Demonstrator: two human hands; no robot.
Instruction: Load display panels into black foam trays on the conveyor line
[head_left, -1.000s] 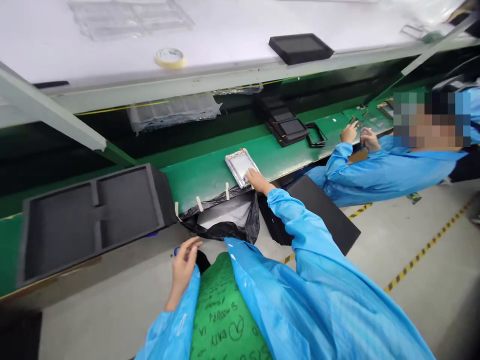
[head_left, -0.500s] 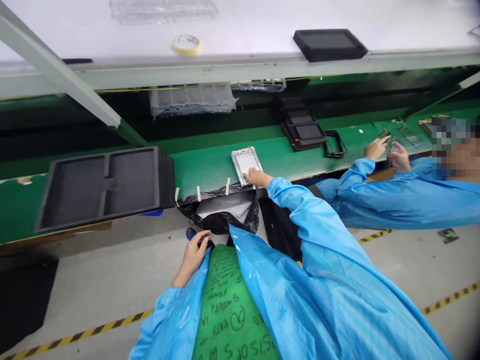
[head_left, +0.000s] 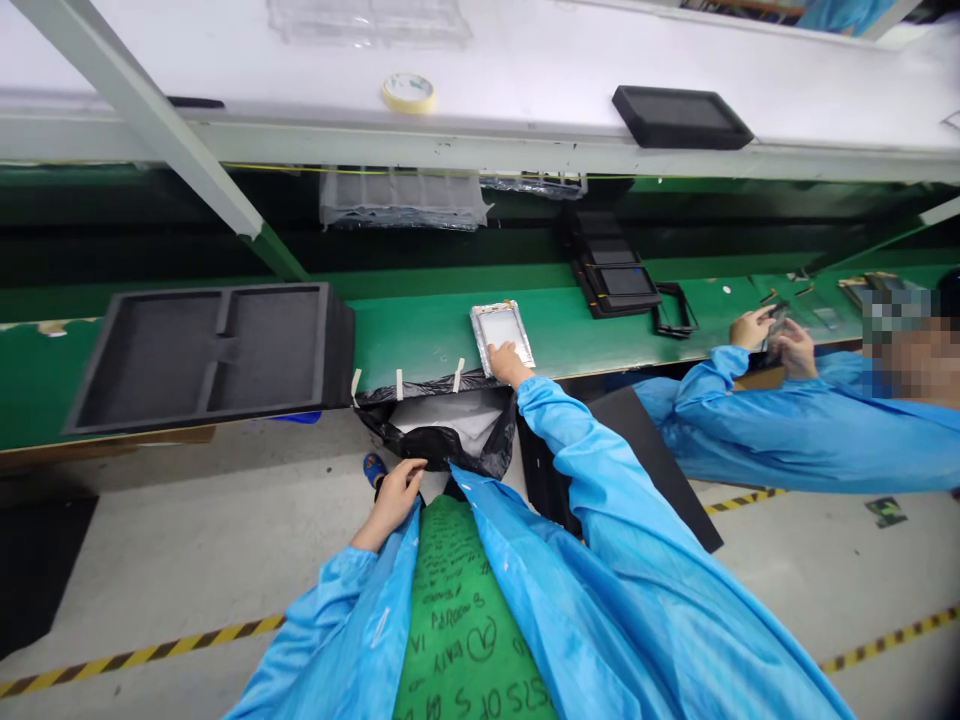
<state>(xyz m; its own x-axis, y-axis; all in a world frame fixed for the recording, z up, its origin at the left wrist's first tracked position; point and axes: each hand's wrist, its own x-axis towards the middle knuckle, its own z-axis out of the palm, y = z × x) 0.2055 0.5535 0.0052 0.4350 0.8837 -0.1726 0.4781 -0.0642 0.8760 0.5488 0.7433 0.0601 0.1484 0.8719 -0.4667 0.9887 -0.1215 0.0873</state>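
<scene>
Left hand nearer black bag | right fingers hide panel corner

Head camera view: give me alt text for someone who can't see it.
A person in a blue smock rests their right hand on a silver-framed panel lying on a green workbench, their left hand beside a black plastic bag taped to the bench edge. A black foam tray lies to the left; a co-worker works at right.

Black foam tray on green workbench, tape roll on white shelf, black plastic bag, co-worker in blue smock
</scene>
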